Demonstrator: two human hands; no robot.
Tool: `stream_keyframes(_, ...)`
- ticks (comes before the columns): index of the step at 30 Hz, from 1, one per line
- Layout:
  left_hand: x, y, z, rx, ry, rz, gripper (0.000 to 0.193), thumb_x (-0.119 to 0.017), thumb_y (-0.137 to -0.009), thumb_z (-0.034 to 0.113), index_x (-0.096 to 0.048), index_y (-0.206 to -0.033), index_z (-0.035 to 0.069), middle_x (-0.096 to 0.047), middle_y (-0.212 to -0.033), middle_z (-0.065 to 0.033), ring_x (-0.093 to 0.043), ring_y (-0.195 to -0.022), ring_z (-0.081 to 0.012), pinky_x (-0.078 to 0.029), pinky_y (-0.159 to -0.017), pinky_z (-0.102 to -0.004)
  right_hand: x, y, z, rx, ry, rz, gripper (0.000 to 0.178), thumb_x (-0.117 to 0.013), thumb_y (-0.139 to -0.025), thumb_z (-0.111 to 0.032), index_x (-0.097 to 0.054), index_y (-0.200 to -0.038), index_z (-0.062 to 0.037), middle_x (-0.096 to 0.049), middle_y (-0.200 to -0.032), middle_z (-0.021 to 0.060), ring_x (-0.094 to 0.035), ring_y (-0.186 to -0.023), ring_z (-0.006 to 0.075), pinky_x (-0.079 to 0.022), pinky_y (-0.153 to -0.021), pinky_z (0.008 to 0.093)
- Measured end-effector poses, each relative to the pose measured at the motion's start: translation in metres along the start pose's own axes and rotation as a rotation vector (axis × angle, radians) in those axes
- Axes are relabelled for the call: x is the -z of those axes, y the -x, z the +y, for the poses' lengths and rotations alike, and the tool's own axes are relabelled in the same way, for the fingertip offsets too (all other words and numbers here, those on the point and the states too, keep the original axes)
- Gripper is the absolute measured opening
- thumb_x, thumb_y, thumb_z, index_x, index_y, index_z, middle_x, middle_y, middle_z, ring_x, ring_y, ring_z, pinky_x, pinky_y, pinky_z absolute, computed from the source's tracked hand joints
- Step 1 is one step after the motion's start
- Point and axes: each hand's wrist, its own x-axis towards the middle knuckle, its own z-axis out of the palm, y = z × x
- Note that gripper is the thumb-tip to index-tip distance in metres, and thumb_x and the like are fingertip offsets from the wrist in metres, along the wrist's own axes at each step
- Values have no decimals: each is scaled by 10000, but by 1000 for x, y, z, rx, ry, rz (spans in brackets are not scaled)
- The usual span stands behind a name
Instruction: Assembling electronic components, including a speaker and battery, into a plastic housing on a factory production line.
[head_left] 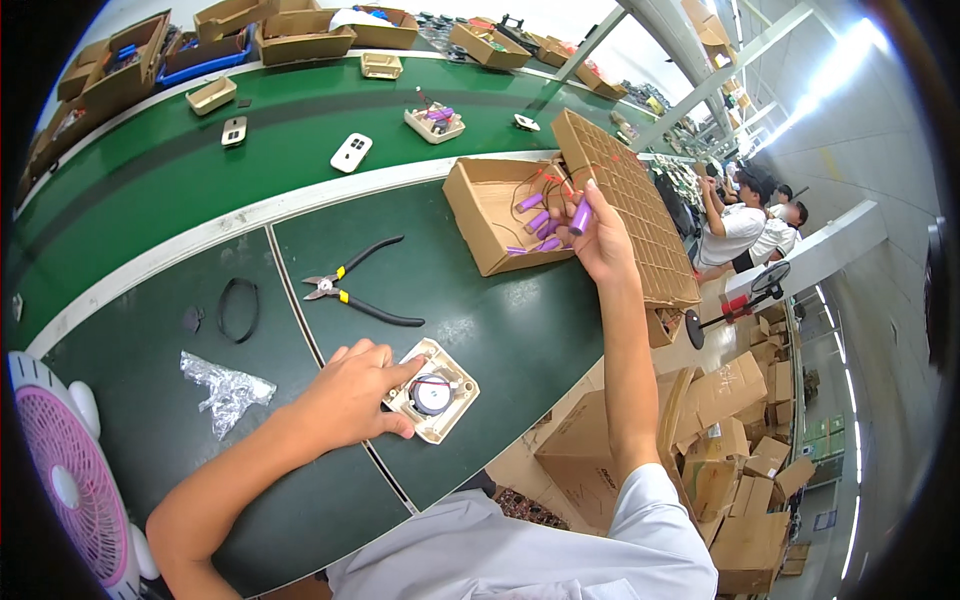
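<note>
My left hand (345, 392) grips the left edge of a cream plastic housing (458, 416) that lies open side up on the table, thumb on the near side. Inside the housing sits a round white speaker (431, 396) with a red wire across it. My right hand (607, 243) is raised at the right side of a cardboard box (472, 222), its fingers closed round a purple cylindrical battery (580, 218). Several more purple batteries (536, 222) with red and black wires lie in that box.
Yellow-and-black cutting pliers (383, 314), a black band (222, 310) and a crumpled clear plastic bag (225, 388) lie on the table. A cardboard divider grid (630, 205) leans by the box. A pink fan (75, 480) stands left. Behind, a green conveyor (290, 150) carries housings.
</note>
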Motion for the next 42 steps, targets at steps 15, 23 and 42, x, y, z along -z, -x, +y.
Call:
stream_keyframes(15, 12, 3, 9, 43, 38, -31, 881, -842, -725, 491, -559, -1460, 97, -570, -965, -80, -516, -1036, -293, -417, -922, -419, -102, 107, 37, 295, 283, -219, 268, -536, -1082, -263, -497, -932, -45, -739, -1052, 245, -646, -1217, 336, -310, -1204, 567)
stream_keyframes(23, 38, 8, 60, -103, 518, 422, 503, -866, -789, 282, -615, -1136, 18, -670, -976, -143, -674, -888, -276, -517, -741, -368, -181, 144, 36, 600, 388, -416, 72, -670, -923, -34, -618, -919, 16, -733, -1079, 254, -633, -1246, 400, -349, -1183, 578)
stream_keyframes(42, 15, 11, 65, -76, 1289, 399, 562, -756, -864, -54, -499, -1363, -9, -652, -1165, -96, -682, -1061, -151, -565, -949, -317, -188, 151, 27, 691, 428, -358, 534, -550, -1027, -523, -620, -1082, 3, -674, -1236, 287, -481, -1402, 443, -431, -1057, 461)
